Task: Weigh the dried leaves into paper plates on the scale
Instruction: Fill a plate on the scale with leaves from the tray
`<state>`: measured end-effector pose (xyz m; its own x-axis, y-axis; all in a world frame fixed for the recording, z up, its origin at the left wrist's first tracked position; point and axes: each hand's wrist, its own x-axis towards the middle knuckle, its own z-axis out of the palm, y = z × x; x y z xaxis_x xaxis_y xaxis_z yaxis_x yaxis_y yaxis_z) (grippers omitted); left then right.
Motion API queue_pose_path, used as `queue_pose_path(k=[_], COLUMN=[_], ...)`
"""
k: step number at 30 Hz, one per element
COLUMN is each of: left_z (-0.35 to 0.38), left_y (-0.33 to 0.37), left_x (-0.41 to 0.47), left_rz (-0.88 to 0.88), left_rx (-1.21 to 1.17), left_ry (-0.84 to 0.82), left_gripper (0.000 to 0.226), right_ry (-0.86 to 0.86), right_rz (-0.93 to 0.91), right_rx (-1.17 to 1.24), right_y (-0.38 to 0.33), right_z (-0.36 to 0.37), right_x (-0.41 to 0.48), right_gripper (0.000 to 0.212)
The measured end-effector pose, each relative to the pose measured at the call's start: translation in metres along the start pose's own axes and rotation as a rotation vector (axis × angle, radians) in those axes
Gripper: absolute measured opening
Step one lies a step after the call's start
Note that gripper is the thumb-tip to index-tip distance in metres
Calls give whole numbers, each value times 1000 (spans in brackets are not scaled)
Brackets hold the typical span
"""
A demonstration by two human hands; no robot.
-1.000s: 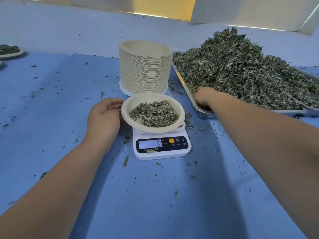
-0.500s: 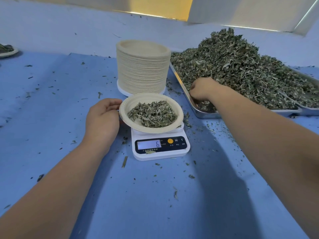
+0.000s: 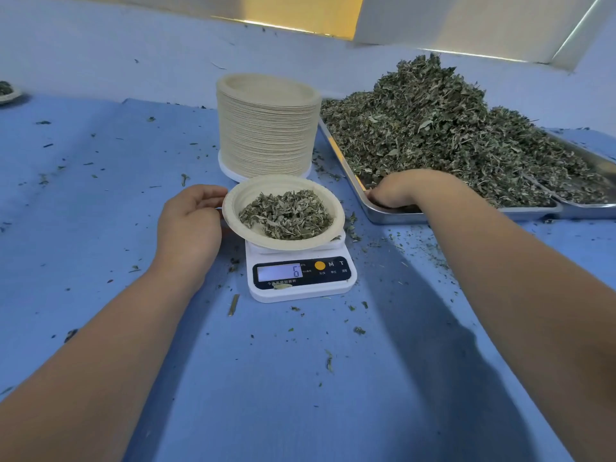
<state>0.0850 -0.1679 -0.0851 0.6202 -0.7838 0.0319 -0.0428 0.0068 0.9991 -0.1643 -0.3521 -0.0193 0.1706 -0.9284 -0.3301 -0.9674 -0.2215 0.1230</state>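
A paper plate point(image 3: 233, 208) with a heap of dried leaves point(image 3: 286, 215) sits on the small white scale point(image 3: 301, 278), whose display reads 6. My left hand point(image 3: 190, 225) is at the plate's left rim, fingers and thumb curled on its edge. A big pile of dried leaves point(image 3: 433, 128) fills the steel tray point(image 3: 376, 215) to the right. In the tray's near left corner my right hand point(image 3: 400, 193) has its fingers bent down into the leaves, and the fingertips are hidden.
A tall stack of paper plates point(image 3: 266, 128) stands just behind the scale, next to the tray. A second steel tray point(image 3: 586, 208) lies at the far right. A filled plate point(image 3: 8, 93) shows at the far left edge. Leaf crumbs litter the blue cloth point(image 3: 100, 211).
My right hand rose a little from the tray corner, then came back down into the leaves. My left hand has stayed at the plate's rim. The scale reading is unchanged.
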Motion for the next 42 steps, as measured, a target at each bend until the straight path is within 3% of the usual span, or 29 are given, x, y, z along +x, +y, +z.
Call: queue_pose_path(k=[3,8,10,14,16,23,32,37,42], left_z=[-1,-1,0,-1,-1,-2,-3,-2,-2], left_y=[-2,-4,-4,-4,-5,-6,-7,-8,-8], left_x=[1,3,3,3,3,5,10,9,9], left_rz=[0,10,21,37,40,49,35,38,43], left_rx=[-1,-16,-28,-48,-51,-22,-95,-85,-85], left_ry=[3,22,26,41,44,37,51,55,42], left_gripper=[49,47,46,42,40,38,28,34,33], right_ry=[25,218,297,175,145,692,733,868,806], right_rz=[-12,-31,-36,-114,-121,-126,-170,-395,-608], right_rx=[64,281,255,221,217,235,500,619,595], right_y=[-2,-8,-10,-18,-21,-15,-20,-61,-107], right_z=[5,-3,-4,9,20,48,25,-2,-13], right_x=[-4,-3,-6,-10,-11,-26,-28,-56,-80], right_gripper=[57,49,55,75,75,59,57,59,56])
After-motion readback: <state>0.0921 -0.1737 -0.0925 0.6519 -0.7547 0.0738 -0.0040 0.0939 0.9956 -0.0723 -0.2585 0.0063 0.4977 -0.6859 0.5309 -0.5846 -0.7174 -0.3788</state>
